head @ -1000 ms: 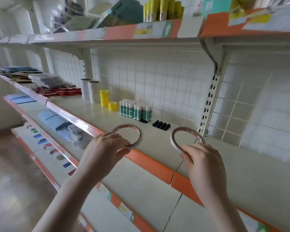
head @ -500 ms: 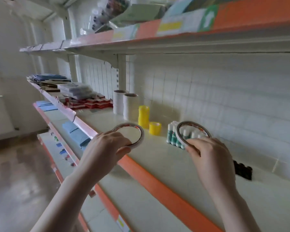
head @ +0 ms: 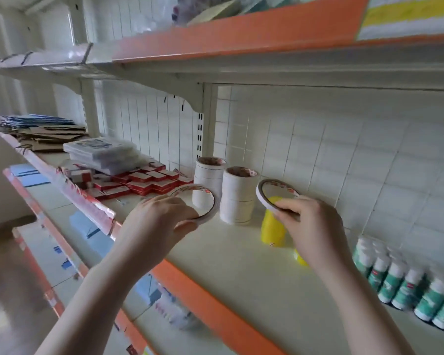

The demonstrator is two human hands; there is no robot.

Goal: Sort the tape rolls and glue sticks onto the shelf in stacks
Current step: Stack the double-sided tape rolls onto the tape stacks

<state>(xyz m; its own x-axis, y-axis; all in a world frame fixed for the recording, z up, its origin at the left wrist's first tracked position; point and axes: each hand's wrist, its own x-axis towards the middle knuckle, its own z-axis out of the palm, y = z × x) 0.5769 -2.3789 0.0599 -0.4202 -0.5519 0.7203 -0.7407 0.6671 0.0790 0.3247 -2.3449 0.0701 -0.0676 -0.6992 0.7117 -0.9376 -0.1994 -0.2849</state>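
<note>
left hand (head: pixel 156 219) pinching a thin tape ring (head: pixel 199 203) by its near rim, held above the shelf (head: pixel 231 254) just in front of two white tape stacks (head: pixel 224 188). right hand (head: pixel 310 221) gripping a second thin ring (head: pixel 272 194), tilted, right over the yellow tape stack (head: pixel 272 230). glue sticks (head: pixel 405 285) standing in a bunch at the far right of the same shelf. red boxes (head: pixel 136 181) piled to the left, near the white stacks.

Stationery shop, retail aisle. Tiered metal shelving (head: pixel 210 301) with orange price-strip edges against a white tiled wall (head: pixel 344 149). Stocked in ranks: glue sticks (head: pixel 405 285), stacked tape rolls (head: pixel 237 198), small red boxes (head: pixel 144 181), paper bags (head: pixel 46 135).
</note>
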